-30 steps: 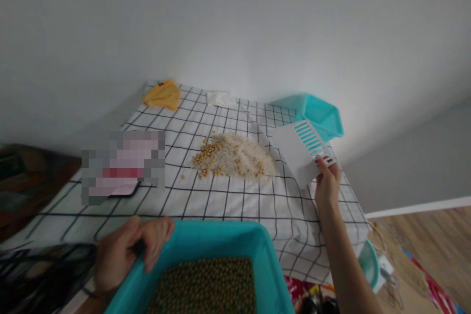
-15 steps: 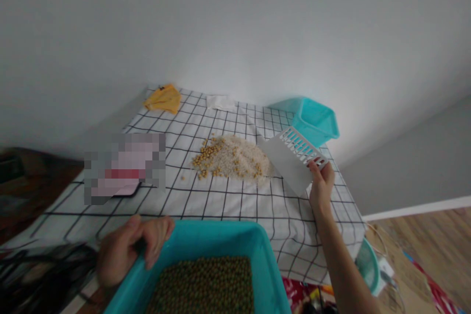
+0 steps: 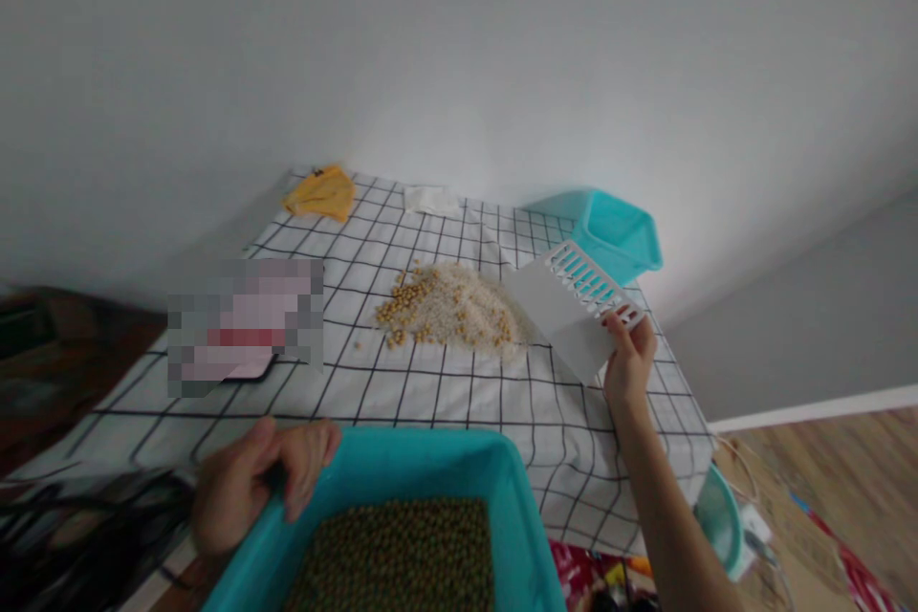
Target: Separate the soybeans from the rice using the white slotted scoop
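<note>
My left hand [image 3: 269,478] is closed over the left rim of a teal plastic bin [image 3: 423,448]. Small round greenish-brown beans [image 3: 402,555] fill its lower part. Between the fingers of my right hand [image 3: 629,363] is the slotted edge of a thin white plastic scraper [image 3: 559,316]. The scraper's left edge slants down to the right side of a mixed pile on the cloth. Pale rice-like grains [image 3: 466,301] make up most of that pile, with yellow soybeans [image 3: 408,301] chiefly on its left side.
A second teal bin [image 3: 621,239] lies tipped at the back right. Yellow cloth [image 3: 322,193] and a white packet [image 3: 430,201] rest along the wall. At left is a blurred pinkish flat object [image 3: 248,316]. A checked cloth [image 3: 402,387] covers the table; a teal basket [image 3: 719,521] stands lower right.
My right hand and the white scraper have shifted very slightly to the right. My left hand keeps its hold on the bin's rim, and the pile looks the same.
</note>
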{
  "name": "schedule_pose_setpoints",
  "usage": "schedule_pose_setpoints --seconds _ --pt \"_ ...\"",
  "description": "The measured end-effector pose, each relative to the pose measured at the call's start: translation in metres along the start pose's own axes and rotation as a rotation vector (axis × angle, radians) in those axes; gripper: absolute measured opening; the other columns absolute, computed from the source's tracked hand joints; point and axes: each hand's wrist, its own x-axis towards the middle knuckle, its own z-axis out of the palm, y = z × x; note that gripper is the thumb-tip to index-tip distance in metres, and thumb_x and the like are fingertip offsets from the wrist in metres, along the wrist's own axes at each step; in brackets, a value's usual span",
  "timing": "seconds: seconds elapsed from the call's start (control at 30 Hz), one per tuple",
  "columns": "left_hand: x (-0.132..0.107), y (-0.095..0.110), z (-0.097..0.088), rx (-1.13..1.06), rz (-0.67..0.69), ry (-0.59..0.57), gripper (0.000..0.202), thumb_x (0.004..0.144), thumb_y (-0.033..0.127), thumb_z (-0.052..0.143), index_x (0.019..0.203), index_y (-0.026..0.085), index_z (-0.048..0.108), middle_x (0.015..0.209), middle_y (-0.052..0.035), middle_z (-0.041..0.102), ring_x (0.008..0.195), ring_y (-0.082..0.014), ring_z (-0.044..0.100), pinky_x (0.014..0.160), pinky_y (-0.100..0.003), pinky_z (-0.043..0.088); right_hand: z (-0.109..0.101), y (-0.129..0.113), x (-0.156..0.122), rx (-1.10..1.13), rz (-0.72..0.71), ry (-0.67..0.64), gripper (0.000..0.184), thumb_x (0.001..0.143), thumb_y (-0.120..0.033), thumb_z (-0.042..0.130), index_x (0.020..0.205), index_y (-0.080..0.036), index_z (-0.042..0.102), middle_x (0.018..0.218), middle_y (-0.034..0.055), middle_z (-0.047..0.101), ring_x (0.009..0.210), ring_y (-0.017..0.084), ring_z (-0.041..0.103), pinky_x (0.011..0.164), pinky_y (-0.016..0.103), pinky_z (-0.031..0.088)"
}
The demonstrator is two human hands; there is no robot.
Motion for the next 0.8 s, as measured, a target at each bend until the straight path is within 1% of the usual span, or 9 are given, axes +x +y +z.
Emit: schedule_pose_setpoints --seconds 0.13,0.23,0.37,0.47,0.5,0.6,0.63,0.8 --pt "0.002 0.001 -0.002 0.001 -0.008 -0.047 0.062 0.102 0.05 0.038 0.055 0.028 0.073 0.044 -0.0027 0.063 0.046 -0.0218 0.054 0.074 -0.043 0.043 -0.001 0.001 -0.001 -0.081 -0.011 -0.029 0.02 0.077 -0.037 0.074 0.08 -0.02 0.064 0.075 -0.0021 0.062 0.071 0.015 0.052 0.071 0.028 0.037" --pt "0.003 0.002 0.001 -0.02 -0.03 -0.014 0.062 0.102 0.049 0.04 0.053 0.027 0.072 0.043 -0.0027 0.062 0.046 -0.0217 0.053 0.073 -0.043 0.043 -0.002 0.001 -0.001 -0.079 -0.018 -0.029 0.02 0.077 -0.037 0.074 0.081 -0.02 0.064 0.074 -0.0024 0.061 0.071 0.015 0.051 0.07 0.028 0.037" --pt "0.005 0.0 0.011 -0.047 -0.003 0.023 0.063 0.102 0.049 0.041 0.051 0.026 0.069 0.041 -0.0027 0.059 0.045 -0.0202 0.049 0.065 -0.04 0.04 -0.002 0.003 0.003 -0.025 -0.01 -0.004 0.021 0.075 -0.037 0.075 0.08 -0.02 0.064 0.074 -0.0029 0.061 0.071 0.015 0.051 0.071 0.027 0.037" --pt "0.006 0.0 0.022 -0.025 0.019 0.015 0.063 0.101 0.051 0.043 0.05 0.024 0.069 0.041 -0.003 0.06 0.045 -0.0197 0.049 0.064 -0.04 0.04 -0.002 0.005 0.006 -0.018 0.018 -0.015 0.024 0.073 -0.039 0.076 0.079 -0.02 0.063 0.072 -0.0029 0.06 0.07 0.015 0.051 0.07 0.028 0.036" --pt "0.006 0.001 0.026 -0.016 0.018 0.028 0.063 0.101 0.051 0.044 0.049 0.024 0.068 0.041 -0.0031 0.059 0.045 -0.0196 0.049 0.065 -0.04 0.04 -0.002 0.005 0.006 -0.021 0.02 -0.017 0.024 0.073 -0.039 0.076 0.078 -0.02 0.063 0.071 -0.0032 0.06 0.069 0.015 0.051 0.069 0.027 0.036" --pt "0.005 0.004 0.037 -0.02 -0.004 0.131 0.064 0.101 0.049 0.044 0.046 0.023 0.064 0.039 -0.0024 0.057 0.045 -0.0188 0.047 0.067 -0.04 0.04 -0.001 0.003 0.004 -0.038 0.001 -0.011 0.024 0.073 -0.039 0.076 0.078 -0.02 0.062 0.07 -0.0035 0.058 0.068 0.015 0.05 0.067 0.027 0.035" --pt "0.006 0.005 0.04 -0.025 -0.005 0.146 0.064 0.101 0.049 0.044 0.046 0.023 0.064 0.038 -0.002 0.056 0.044 -0.0183 0.046 0.067 -0.039 0.039 -0.001 0.001 0.003 -0.045 -0.009 -0.01 0.023 0.074 -0.038 0.075 0.079 -0.02 0.063 0.071 -0.0033 0.059 0.069 0.015 0.05 0.068 0.028 0.036" --pt "0.017 0.005 0.048 -0.026 0.057 0.046 0.065 0.102 0.048 0.047 0.046 0.022 0.067 0.039 -0.0029 0.057 0.045 -0.018 0.047 0.068 -0.039 0.04 0.001 -0.006 -0.002 -0.071 -0.036 -0.009 0.021 0.076 -0.038 0.073 0.081 -0.02 0.063 0.073 -0.0023 0.059 0.071 0.016 0.051 0.068 0.029 0.037"
